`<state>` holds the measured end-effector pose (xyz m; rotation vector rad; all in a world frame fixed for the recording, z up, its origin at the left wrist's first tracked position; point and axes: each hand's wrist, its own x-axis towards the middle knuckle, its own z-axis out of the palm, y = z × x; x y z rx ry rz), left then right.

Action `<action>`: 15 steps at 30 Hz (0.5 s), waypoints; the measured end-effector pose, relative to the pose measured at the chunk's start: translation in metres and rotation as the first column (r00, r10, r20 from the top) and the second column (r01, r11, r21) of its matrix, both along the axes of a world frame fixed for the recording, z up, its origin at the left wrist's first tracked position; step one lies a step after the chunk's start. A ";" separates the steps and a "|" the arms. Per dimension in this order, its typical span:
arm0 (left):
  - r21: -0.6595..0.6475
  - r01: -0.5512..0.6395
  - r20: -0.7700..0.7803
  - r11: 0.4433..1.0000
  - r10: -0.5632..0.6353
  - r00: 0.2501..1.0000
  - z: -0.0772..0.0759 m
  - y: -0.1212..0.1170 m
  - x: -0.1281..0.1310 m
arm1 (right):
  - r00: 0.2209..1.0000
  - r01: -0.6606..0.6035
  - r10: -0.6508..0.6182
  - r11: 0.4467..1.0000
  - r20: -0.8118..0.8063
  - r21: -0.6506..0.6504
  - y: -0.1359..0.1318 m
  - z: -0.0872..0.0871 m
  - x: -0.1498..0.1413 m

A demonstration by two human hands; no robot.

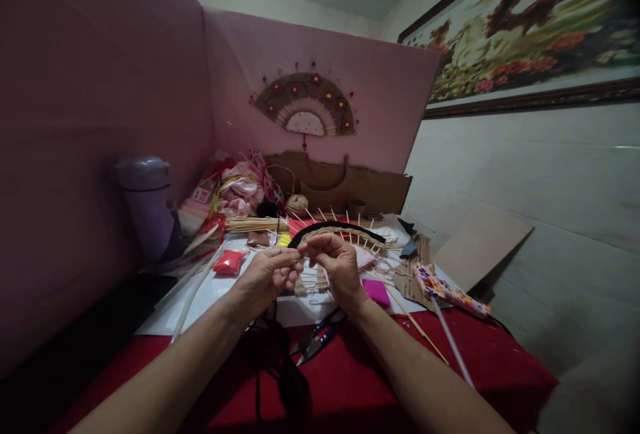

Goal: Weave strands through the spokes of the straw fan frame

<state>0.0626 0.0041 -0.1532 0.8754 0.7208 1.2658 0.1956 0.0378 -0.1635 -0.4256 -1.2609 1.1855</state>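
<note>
Here 2 hands' fingers pinch twine (300, 255) strand, axis left-right, above half-woven fan (340, 234).

The near edge of the bench (440, 381) under its red cloth is mostly open, broken only by the scissors (317, 337) and a dark cord (273, 354) lying between the forearms. Past the left hand (267, 274) and right hand (337, 264), the half-woven fan (345, 234) bristles with upright sticks. To the left, a purple flask (150, 204) and a stick bundle (255, 224) crowd the pink screen (100, 121). To the right, a patterned tool (450, 291) and cardboard scraps (413, 274) narrow the way.
</note>
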 end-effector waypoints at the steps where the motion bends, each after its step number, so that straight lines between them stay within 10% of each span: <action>1: -0.003 -0.006 0.004 1.000 0.006 1.000 0.000 0.000 0.000 | 1.000 0.019 -0.019 1.000 -0.002 0.010 0.000 0.000 0.000; 15: 0.001 -0.055 -0.002 0.998 0.055 0.998 0.002 0.000 -0.002 | 0.964 0.169 -0.199 0.970 0.177 0.173 -0.004 -0.002 0.002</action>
